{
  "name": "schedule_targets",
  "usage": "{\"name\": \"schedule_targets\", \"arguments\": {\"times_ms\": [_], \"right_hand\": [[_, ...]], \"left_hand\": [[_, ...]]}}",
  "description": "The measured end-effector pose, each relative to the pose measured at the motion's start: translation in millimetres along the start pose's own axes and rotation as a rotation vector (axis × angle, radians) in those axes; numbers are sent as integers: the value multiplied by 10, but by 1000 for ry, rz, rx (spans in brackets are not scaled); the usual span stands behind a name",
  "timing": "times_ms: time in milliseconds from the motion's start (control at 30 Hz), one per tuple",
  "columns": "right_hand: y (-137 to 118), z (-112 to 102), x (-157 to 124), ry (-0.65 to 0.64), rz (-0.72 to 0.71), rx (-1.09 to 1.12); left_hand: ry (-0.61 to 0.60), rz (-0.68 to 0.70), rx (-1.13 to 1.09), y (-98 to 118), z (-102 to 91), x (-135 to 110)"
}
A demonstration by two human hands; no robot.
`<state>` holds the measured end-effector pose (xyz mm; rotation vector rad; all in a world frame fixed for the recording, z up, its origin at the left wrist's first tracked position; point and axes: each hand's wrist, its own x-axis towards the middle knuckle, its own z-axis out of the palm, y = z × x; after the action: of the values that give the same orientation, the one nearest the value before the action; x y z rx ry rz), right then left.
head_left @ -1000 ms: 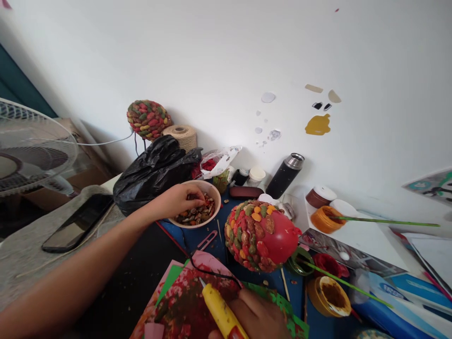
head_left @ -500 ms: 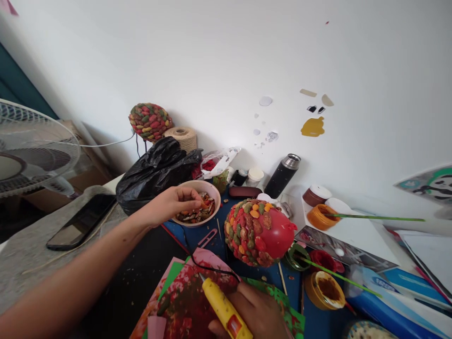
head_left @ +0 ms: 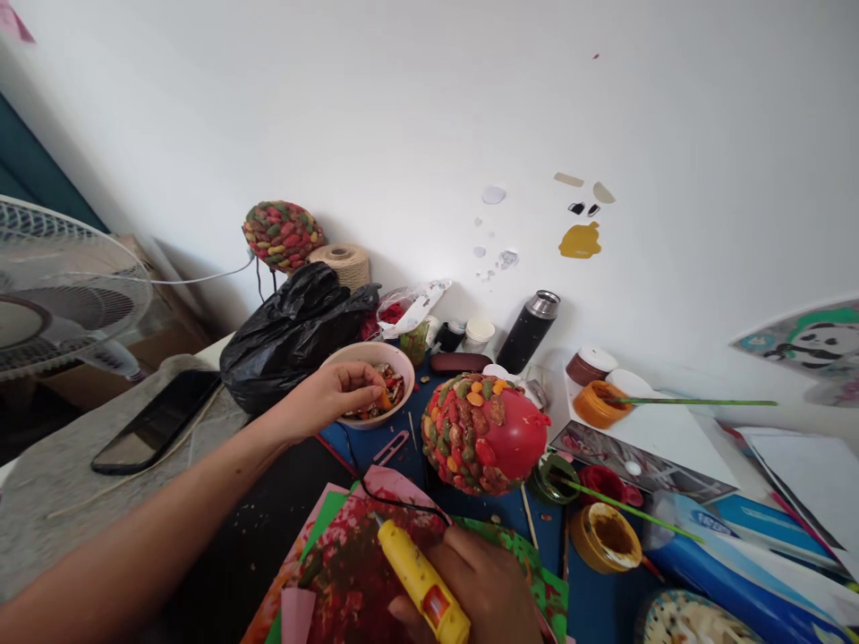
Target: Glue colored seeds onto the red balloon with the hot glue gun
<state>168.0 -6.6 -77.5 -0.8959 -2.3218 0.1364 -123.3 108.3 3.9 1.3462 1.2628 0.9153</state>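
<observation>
My left hand (head_left: 335, 395) is at the bowl (head_left: 403, 356), its thumb and fingers pinching a small orange painted piece (head_left: 385, 400). More painted pieces in mixed colours lie inside the bowl. In my right hand (head_left: 480, 577) is a yellow glue gun (head_left: 420, 572), its nozzle pointing up and left over paint-smeared sheets (head_left: 352, 572). Between and beyond the hands rests a red balloon (head_left: 520, 438), with red, green, brown and orange pieces covering most of it and its knotted end bare. Neither hand touches the balloon.
A black plastic bag (head_left: 288, 335) and a twine spool (head_left: 344, 266) stand behind the bowl. Back right is a black flask (head_left: 530, 331). Open paint jars (head_left: 608, 537) with brushes crowd the right. A phone (head_left: 157, 420) and a fan (head_left: 60, 286) are at left.
The view has shifted slightly. An orange piece now shows more clearly between my left fingertips, over the bowl. My right hand still holds the glue gun in much the same place.
</observation>
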Motion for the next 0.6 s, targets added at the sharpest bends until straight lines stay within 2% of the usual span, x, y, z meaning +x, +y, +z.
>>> {"name": "schedule_targets", "arguments": {"times_ms": [133,233,400,500,600], "right_hand": [[-54,85,-18,94,77,17],[-80,107,-14,118,90,35],[-104,-8,69,123,80,51],[-124,-94,137,96,51,57],[-140,-131,174,121,68,55]], "left_hand": [[43,16,-7,-43,49,-35],[14,33,-57,-89,95,-87],[32,109,-99,-95,157,-240],[33,97,-196,-73,200,-355],[4,50,-336,-85,271,-447]]}}
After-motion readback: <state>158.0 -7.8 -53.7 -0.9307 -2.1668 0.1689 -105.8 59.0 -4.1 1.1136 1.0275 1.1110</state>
